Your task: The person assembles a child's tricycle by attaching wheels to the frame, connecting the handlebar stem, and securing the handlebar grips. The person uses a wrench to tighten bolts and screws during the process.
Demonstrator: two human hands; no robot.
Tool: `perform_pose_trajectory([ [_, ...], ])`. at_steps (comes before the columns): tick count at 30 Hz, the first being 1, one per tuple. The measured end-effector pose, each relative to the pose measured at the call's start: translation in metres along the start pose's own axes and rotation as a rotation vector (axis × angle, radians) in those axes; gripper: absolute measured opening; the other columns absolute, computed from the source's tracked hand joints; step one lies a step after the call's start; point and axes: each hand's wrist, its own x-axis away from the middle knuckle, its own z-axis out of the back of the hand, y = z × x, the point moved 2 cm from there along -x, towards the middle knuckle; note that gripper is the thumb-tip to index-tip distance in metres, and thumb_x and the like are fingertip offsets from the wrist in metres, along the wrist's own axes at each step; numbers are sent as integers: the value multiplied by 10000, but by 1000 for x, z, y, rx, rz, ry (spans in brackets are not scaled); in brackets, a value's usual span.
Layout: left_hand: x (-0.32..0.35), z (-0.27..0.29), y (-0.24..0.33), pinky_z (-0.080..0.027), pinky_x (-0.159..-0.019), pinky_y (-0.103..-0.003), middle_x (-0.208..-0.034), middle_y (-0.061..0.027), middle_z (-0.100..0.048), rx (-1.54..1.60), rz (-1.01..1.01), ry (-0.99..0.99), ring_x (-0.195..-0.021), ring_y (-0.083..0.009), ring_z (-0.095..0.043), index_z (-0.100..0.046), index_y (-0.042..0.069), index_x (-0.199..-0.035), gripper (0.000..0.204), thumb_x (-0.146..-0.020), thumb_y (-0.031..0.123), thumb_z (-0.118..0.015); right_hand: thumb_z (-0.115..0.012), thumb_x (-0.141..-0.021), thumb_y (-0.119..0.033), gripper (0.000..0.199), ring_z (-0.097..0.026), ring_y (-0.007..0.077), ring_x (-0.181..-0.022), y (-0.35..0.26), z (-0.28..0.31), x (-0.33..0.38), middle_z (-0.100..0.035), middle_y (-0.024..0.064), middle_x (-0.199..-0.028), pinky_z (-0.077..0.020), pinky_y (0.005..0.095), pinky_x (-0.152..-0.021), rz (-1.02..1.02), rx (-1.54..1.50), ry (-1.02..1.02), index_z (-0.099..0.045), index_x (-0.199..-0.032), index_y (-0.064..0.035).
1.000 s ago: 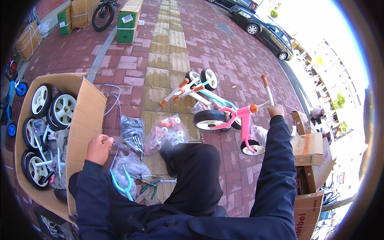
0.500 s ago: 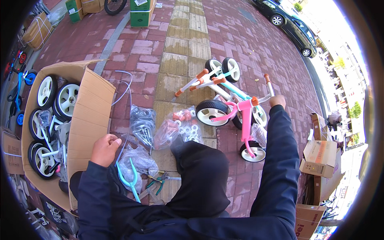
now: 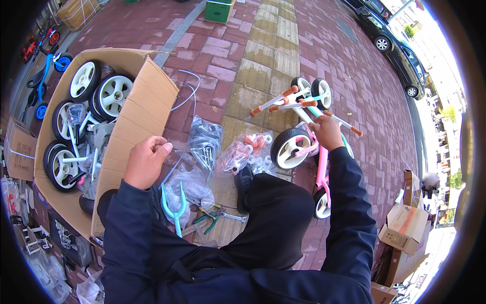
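My left hand (image 3: 146,163) hovers beside the open cardboard box (image 3: 132,147), its fingers loosely curled together and nothing visible in them. My right hand (image 3: 327,133) is closed at the upper front of a pink balance bike (image 3: 322,164), by a handlebar with brown grips (image 3: 344,123); the hand hides the exact spot it grips. A loose black-tyred wheel with a cream hub (image 3: 291,148) is beside the pink frame. Just behind, a white and mint balance bike (image 3: 314,109) lies among more brown grips. Below my left hand, a mint fork (image 3: 174,205) rests on clear plastic wrapping (image 3: 195,187).
The box holds several wheels (image 3: 114,96) and white frame parts. Bags of bolts (image 3: 205,144) and of orange and white fittings (image 3: 243,152) lie ahead of my knee, with pliers (image 3: 208,219) and a wrench (image 3: 234,217) nearer. Cartons (image 3: 403,228) stand right; blue bikes (image 3: 43,81) left.
My right hand has moved left along the pink bike's front, and the bike has turned. My left hand stays loosely curled. The whole view has swung left.
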Motion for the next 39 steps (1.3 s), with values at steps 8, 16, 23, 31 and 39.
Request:
perform_pose_trajectory([
  [8, 16, 25, 0, -517, -694, -311, -793, -96, -680, 76, -29, 33, -746, -170, -641, -674, -57, -1040, 295, -913, 208, -702, -704, -836, -378, 372, -671, 417, -866, -105, -93, -1, -696, 224, -845, -525, 493, -791, 349, -25, -575, -744, -905, -15],
  [16, 54, 59, 15, -530, -701, -321, -822, -138, -695, 35, -37, 131, -743, -197, -668, -649, -72, -1097, 330, -911, 193, -713, -640, -838, -439, 439, -687, 403, -917, -170, -325, 91, -725, 215, -954, -528, 488, -841, 623, 64, -973, -760, -922, -25],
  [23, 68, 67, 17, -540, -722, -350, -870, -180, -686, 24, 51, -41, -788, -273, -693, -627, -84, -1122, 372, -880, 174, -741, -636, -863, -410, 456, -469, 485, -1285, -224, -389, 139, -687, 200, -1180, -444, 485, -1033, 204, -12, -659, -708, -1162, -74],
  [31, 64, 76, 25, -551, -767, -346, -913, -176, -685, -19, 68, -38, -820, -279, -696, -630, -68, -1132, 427, -868, 234, -777, -663, -884, -295, 355, -657, 377, -1038, -210, -423, 94, -711, 196, -1082, -498, 474, -939, -137, -105, -598, -708, -1064, 9],
  [39, 78, 87, 25, -542, -790, -311, -914, -141, -689, 81, 98, 116, -830, -207, -684, -628, -61, -1163, 452, -858, 228, -794, -623, -900, -299, 279, -686, 425, -855, -207, -399, 177, -713, 226, -895, -542, 524, -784, -61, -233, -649, -714, -898, -35],
])
